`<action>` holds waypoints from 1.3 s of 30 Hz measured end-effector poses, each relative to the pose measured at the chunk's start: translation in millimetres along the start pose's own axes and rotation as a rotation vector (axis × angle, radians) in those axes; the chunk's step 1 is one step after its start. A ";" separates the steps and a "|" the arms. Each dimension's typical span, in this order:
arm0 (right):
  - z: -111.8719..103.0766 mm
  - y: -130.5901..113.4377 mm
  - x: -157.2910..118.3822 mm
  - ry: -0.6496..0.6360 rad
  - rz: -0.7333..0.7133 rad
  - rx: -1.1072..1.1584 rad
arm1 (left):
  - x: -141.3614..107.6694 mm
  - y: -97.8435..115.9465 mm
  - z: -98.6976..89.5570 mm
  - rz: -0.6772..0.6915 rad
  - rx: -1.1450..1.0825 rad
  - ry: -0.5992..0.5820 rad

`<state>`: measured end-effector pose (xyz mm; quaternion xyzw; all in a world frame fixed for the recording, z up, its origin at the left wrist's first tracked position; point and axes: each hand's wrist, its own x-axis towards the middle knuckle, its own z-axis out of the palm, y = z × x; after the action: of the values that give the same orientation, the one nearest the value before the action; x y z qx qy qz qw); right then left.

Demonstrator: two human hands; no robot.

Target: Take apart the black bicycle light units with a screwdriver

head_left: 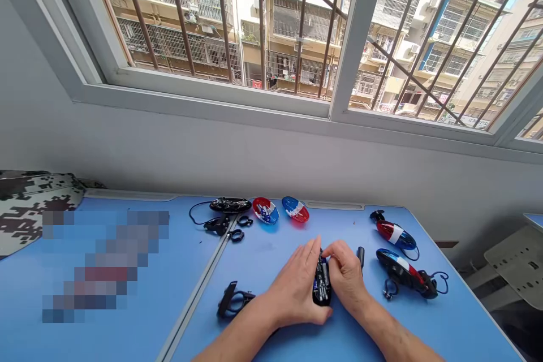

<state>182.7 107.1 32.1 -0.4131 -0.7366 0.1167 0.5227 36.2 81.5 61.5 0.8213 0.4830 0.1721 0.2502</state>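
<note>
The view looks from the person's head, facing forward and down across the blue table (pixel 258 254) to the wall (pixel 190 147) and window (pixel 199 90) beyond. It sits above and behind the left hand (pixel 299 280) and right hand (pixel 345 274), near enough to show both forearms (pixel 241 331).

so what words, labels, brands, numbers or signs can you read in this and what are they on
No text is readable.
Black casing at the left hand and right hand: pale marks, too small and blurred.
Dark oval unit at the back: pale marks, too small.
Pale signboard outside: too blurred.
Pixelated patch: nothing legible.
</note>
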 end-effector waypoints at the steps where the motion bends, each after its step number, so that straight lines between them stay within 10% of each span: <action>1: 0.2 0.4 0.1 0.001 0.009 -0.002 | 0.1 0.1 0.2 0.000 0.002 0.000; 39: 5.4 4.1 -2.8 -0.043 0.035 -0.045 | 0.4 1.9 6.2 0.093 0.039 0.105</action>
<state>180.3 109.1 25.3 -0.4352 -0.7426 0.1179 0.4952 41.0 79.5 57.5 0.8374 0.4601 0.2171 0.2000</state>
